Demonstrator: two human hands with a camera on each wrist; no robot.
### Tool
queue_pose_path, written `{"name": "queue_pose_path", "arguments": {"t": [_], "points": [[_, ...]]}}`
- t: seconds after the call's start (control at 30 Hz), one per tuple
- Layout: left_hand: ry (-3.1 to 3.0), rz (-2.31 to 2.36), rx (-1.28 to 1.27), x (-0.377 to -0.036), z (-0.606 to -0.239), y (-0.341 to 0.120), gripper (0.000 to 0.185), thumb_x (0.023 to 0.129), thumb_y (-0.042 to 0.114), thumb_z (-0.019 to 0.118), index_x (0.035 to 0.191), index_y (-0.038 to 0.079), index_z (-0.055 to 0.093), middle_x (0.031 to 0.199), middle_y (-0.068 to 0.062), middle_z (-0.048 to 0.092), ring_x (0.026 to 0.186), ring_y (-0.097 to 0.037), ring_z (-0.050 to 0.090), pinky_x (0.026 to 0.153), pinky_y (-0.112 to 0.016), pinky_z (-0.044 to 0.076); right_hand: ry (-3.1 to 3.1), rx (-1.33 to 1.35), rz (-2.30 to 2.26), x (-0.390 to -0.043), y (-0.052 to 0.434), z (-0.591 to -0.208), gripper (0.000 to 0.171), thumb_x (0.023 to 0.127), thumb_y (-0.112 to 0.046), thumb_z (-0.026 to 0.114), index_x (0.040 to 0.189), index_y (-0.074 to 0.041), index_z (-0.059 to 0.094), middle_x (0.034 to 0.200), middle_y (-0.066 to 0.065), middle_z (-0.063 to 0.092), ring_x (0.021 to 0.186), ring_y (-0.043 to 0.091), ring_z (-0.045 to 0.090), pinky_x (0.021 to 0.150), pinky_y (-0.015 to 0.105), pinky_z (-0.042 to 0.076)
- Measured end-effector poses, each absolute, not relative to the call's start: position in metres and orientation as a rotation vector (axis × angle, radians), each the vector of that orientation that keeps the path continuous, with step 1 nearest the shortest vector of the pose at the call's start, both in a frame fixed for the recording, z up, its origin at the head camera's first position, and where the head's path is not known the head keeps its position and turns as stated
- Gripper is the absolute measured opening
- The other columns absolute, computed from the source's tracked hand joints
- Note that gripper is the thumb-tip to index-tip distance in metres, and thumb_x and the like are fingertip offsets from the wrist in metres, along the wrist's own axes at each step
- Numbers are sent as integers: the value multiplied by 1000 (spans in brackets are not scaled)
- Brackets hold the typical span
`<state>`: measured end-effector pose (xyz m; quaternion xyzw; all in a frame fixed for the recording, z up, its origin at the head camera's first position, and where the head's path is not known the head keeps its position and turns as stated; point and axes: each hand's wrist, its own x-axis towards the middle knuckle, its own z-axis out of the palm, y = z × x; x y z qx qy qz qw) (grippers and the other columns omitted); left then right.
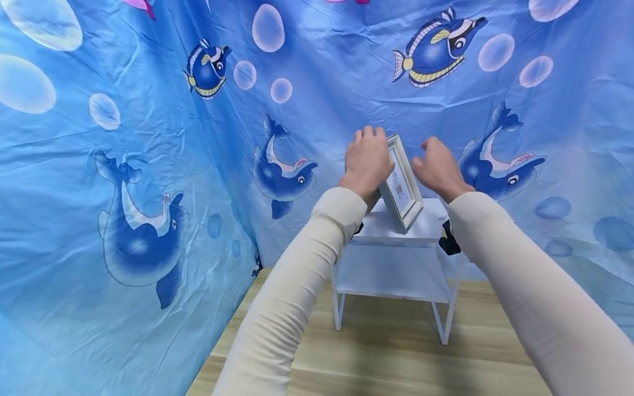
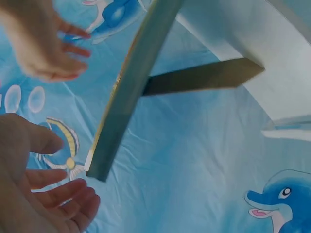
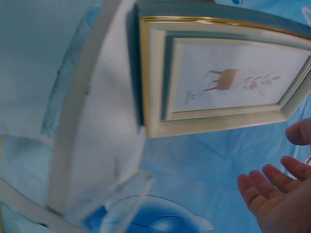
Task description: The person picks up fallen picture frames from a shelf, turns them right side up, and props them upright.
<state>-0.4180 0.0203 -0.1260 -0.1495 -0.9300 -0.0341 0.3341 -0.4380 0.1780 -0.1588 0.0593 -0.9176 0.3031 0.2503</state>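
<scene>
Picture frame (image 1: 402,184) is standing tilted on its prop on the white worktop (image 1: 426,228), btwn both hands. Left hand (image 1: 367,159) & right hand (image 1: 437,168) are hovering w/ fingers relaxed, gripping nothing, just beside it.

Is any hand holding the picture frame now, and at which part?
Neither. The frame stands alone on the white table; left hand and right hand are open beside it.

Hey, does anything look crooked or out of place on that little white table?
Nothing stands out. The picture frame stands upright on the white table, leaning back on its rear strut, as such frames do. Both hands hover open beside it, not touching.
</scene>
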Motion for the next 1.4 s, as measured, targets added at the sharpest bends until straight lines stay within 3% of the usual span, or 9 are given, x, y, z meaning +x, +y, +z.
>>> {"name": "queue_pose_path", "arguments": {"t": [0.17, 0.37, 0.63, 0.93, 1.33, 1.4], "points": [[-2517, 23, -323, -418, -124, 36, 47, 101, 32, 49, 143, 10, 49, 136, -6, 54, 126, -22, 50, 100, -35, 47, -2538, 112, 978, -445, 193, -182, 55, 93, -15, 41, 140, 13, 36, 139, 36, 43, 122, 47, 45, 99, 59, 40], [-2522, 172, -295, -417, -125, 51, 45, 103, 33, 45, 142, 12, 51, 131, -5, 55, 122, -22, 51, 99, -35, 46, -2580, 136, 1061, -457, 202, -206, 54, 91, -14, 44, 136, 17, 39, 137, 37, 44, 125, 49, 44, 101, 58, 40], [-2519, 293, -191, -423, -130, 59, 47, 103, 40, 42, 141, 14, 52, 131, -4, 54, 120, -21, 48, 101, -35, 43, -2638, 77, 1099, -474, 203, -226, 56, 91, -12, 45, 140, 14, 38, 140, 35, 43, 123, 46, 46, 101, 56, 42], [-2527, 288, -168, -430, -131, 68, 46, 104, 38, 40, 140, 13, 53, 130, -5, 56, 118, -21, 50, 100, -32, 45, -2657, 15, 1256, -483, 209, -227, 63, 93, -12, 44, 149, 11, 26, 150, 34, 33, 135, 47, 38, 109, 56, 36], [-2425, 241, -136, -437, -135, 71, 34, 103, 27, 45, 130, 13, 62, 120, -4, 61, 105, -19, 54, 91, -31, 48, -2598, 30, 1567, -495, 206, -229, 62, 91, -1, 37, 152, 7, 27, 150, 33, 34, 135, 43, 40, 107, 49, 43], [-2425, 212, -116, -437, -135, 74, 33, 102, 25, 48, 128, 13, 63, 120, -5, 62, 104, -19, 53, 84, -30, 51, -2607, 26, 1562, -496, 206, -229, 59, 93, -3, 38, 151, 6, 29, 149, 32, 35, 133, 42, 41, 106, 50, 43]]}}
